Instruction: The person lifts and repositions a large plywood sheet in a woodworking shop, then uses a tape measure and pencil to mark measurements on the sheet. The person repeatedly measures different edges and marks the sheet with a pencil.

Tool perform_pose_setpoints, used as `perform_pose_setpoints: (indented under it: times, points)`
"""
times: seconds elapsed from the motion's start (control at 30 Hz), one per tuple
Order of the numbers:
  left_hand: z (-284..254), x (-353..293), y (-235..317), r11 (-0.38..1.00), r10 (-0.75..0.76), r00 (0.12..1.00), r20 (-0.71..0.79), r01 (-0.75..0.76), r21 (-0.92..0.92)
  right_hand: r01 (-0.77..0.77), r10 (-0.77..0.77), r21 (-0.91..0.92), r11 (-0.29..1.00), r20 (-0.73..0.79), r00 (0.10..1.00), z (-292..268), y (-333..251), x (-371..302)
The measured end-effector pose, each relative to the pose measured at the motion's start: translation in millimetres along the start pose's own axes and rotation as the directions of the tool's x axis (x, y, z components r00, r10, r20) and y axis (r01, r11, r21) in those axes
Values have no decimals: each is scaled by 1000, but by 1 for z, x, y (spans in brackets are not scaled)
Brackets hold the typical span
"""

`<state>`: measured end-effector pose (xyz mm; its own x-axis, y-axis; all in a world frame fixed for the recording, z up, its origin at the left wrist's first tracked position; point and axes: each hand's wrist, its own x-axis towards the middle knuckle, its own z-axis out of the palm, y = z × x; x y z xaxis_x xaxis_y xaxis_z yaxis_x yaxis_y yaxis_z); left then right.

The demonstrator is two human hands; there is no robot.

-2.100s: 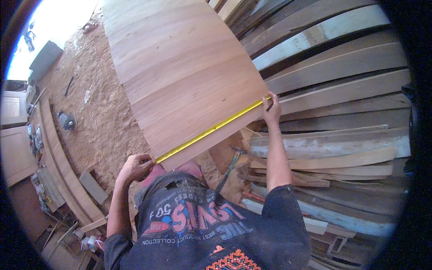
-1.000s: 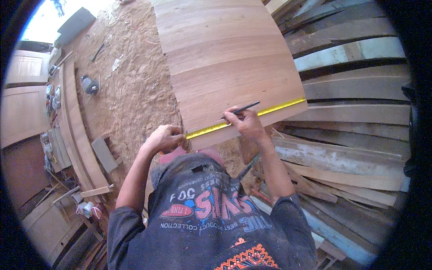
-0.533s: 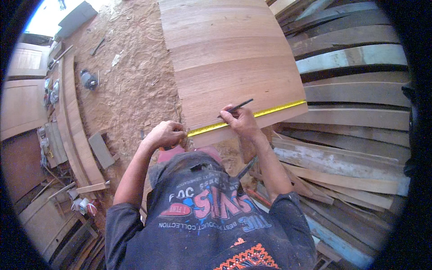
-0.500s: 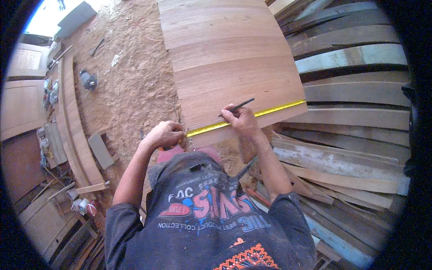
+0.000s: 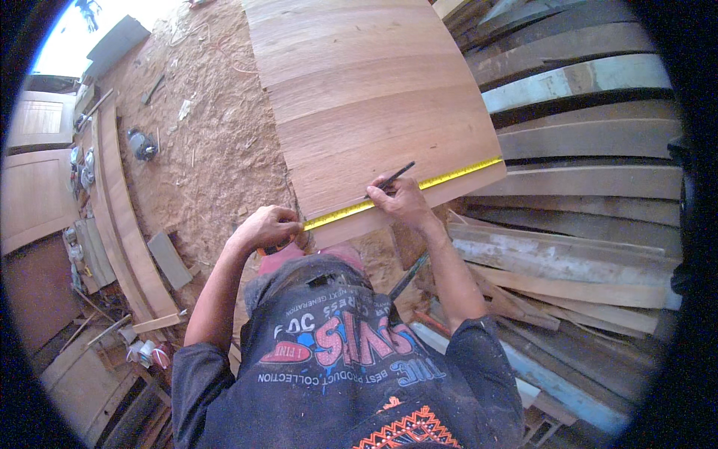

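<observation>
A yellow measuring tape lies stretched across the near end of a wide wooden panel, reaching to its right edge. At the panel's left edge, my left hand is closed round the tape measure, whose orange and dark case shows only in part beneath the fingers. My right hand grips a dark pencil and rests over the middle of the tape. The pencil slants up to the right, with its lower end close to the tape's far edge.
Long boards are stacked along the right side. Sawdust-covered ground lies left of the panel, with a dark power tool on it. Farther left are long planks and panelled wooden doors.
The whole view has shifted slightly. Both hands keep nearly the same places on the panel, still holding the tape measure and the pencil.
</observation>
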<state>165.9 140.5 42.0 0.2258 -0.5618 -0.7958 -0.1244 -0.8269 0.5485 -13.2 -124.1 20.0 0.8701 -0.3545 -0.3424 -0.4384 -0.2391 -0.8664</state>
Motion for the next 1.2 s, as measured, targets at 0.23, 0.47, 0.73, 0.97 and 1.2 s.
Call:
perform_pose_setpoints:
  times: [0.23,0.47,0.73,0.97,1.2]
  points:
    - [1,1,-2,999,25,999,-20,-25,28,37,-37,-36,999,11,999,0,4,4]
    - [1,3,-4,998,53,998,-27,-52,17,38,-38,7,999,12,999,1,9,4]
    - [1,5,-7,999,-15,1000,16,16,-30,39,-39,-28,999,0,999,2,15,6]
    - [2,7,-8,1000,12,1000,6,-12,-26,88,-88,-41,995,5,996,4,23,8]
    - [2,5,-5,1000,10,1000,6,-10,-12,93,-92,-89,992,8,996,3,24,8]
